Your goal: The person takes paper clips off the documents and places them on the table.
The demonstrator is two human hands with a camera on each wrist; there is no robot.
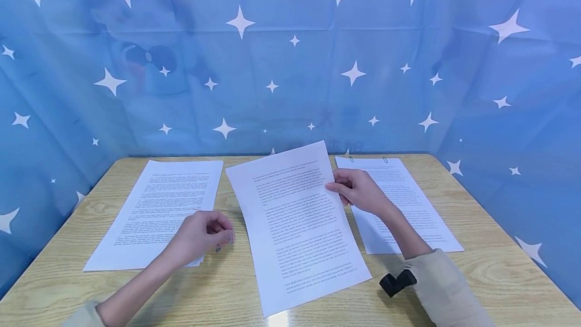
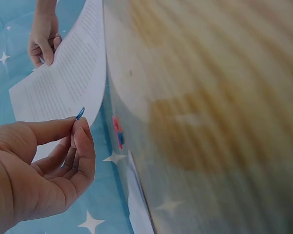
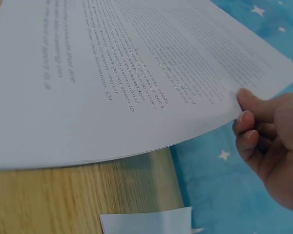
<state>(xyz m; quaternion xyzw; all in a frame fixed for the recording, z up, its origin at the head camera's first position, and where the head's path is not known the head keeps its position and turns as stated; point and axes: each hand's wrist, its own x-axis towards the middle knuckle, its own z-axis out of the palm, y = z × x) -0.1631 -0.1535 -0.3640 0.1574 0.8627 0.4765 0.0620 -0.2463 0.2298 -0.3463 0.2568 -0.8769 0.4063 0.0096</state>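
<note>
My left hand (image 1: 201, 233) pinches a small blue paper clip (image 2: 80, 113) between thumb and forefinger; the clip's loop sticks up past the fingertips in the left wrist view. Printed paper (image 1: 297, 231) is held up, tilted, over the middle of the table by my right hand (image 1: 360, 191). That thumb lies on the printed face, near the upper right edge, with the other fingers curled behind. In the right wrist view the paper bows, and its lower edge looks like more than one sheet. The clip and the held paper are apart.
A stack of printed paper (image 1: 159, 206) lies at the left of the wooden table (image 1: 227, 286). At the right lies another printed set (image 1: 404, 201), with two green paper clips (image 1: 385, 160) on its top edge. Small pink and blue objects (image 2: 118, 131) rest farther off. A starry blue curtain (image 1: 290, 64) hangs behind.
</note>
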